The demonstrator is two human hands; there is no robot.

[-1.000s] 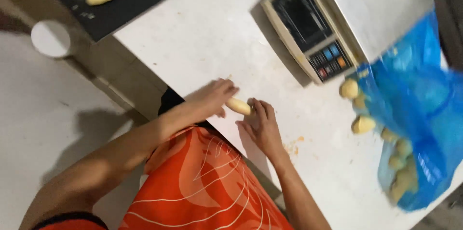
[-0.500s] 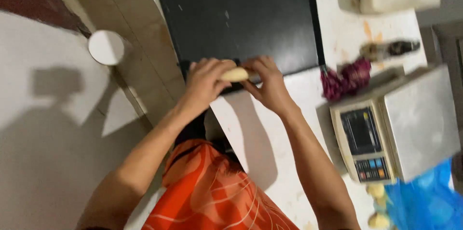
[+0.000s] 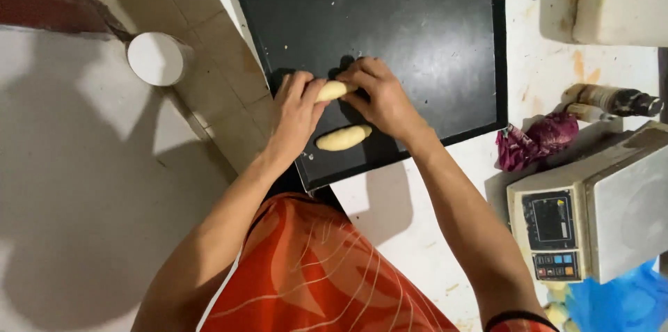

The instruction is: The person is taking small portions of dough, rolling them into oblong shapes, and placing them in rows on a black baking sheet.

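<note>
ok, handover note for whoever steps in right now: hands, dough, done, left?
Left hand and right hand: both grip one dough roll, one at each end, low over the near corner of the black baking tray.
Done: one shaped dough roll lies on the tray, just nearer the person than the held one.
Left: the held roll is not yet set down; the rest of the tray is unfilled.
Nearby: weighing scale to the right, blue plastic bag at the lower right corner.
</note>
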